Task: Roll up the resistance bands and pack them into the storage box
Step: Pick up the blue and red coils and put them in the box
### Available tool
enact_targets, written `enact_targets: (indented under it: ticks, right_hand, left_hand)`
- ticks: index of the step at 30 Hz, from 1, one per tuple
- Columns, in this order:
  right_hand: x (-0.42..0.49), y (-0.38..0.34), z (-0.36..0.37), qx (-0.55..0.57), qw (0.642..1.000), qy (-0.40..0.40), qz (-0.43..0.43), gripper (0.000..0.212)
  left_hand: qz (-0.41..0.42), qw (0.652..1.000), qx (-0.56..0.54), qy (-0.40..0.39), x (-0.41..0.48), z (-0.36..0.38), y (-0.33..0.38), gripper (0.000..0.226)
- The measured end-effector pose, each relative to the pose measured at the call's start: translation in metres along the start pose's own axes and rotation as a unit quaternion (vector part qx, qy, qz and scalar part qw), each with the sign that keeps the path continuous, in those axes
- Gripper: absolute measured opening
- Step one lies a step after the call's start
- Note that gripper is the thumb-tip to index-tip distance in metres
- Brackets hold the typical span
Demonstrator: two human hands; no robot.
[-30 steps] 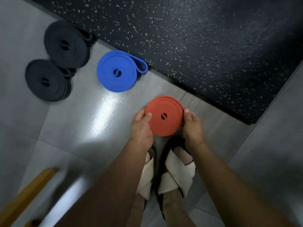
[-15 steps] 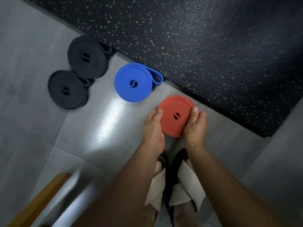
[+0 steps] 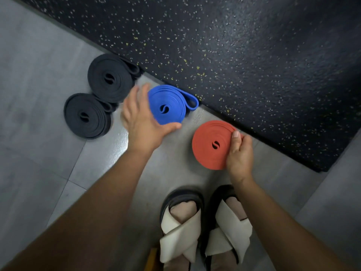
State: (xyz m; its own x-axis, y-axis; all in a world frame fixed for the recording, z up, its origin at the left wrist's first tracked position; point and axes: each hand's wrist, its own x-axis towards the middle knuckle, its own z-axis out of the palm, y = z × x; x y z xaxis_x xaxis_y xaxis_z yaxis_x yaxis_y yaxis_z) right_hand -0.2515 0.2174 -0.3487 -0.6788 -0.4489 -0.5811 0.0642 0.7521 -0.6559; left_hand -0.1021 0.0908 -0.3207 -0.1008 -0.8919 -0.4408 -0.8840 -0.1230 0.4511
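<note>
1. Sandals (image 3: 181, 225) on both feet: chunky black soles and rounded black toe rims.
2. Wide cream fabric straps (image 3: 230, 229) cross in an X over each foot.
3. Can't tell if there's a sock under them.
4. Forearms (image 3: 109, 192) bare, left hand (image 3: 142, 124) and right hand (image 3: 239, 153) bare too.

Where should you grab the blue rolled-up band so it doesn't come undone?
Squeeze the blue roll across its round rim, coming from above on its left, where the left hand is spread. It lies flat on the floor with its loose loop end poking out right, so pressing the coils inward should probably keep them wound.
</note>
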Motion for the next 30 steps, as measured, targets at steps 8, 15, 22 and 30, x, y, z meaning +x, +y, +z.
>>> enact_targets:
  ticks: [8, 15, 22, 30]
  right_hand:
    - [-0.005, 0.007, 0.004, -0.011, 1.0, -0.025, -0.001, 0.016]
    - [-0.013, 0.011, 0.009, -0.004, 0.999, -0.031, 0.011, 0.018]
    - [-0.008, 0.007, 0.006, 0.008, 1.0, -0.026, 0.003, 0.018]
    - [-0.048, -0.024, -0.043, 0.017, 1.0, -0.002, 0.014, 0.021]
  left_hand:
    - [0.107, 0.939, 0.271, -0.181, 0.035, 0.012, 0.016, 0.116]
    - [0.114, 0.93, 0.307, -0.166, 0.037, 0.015, 0.015, 0.095]
    - [0.086, 0.935, 0.303, -0.164, 0.029, 0.018, 0.017, 0.088]
    - [-0.015, 0.973, 0.141, -0.181, -0.049, -0.021, 0.018, 0.083]
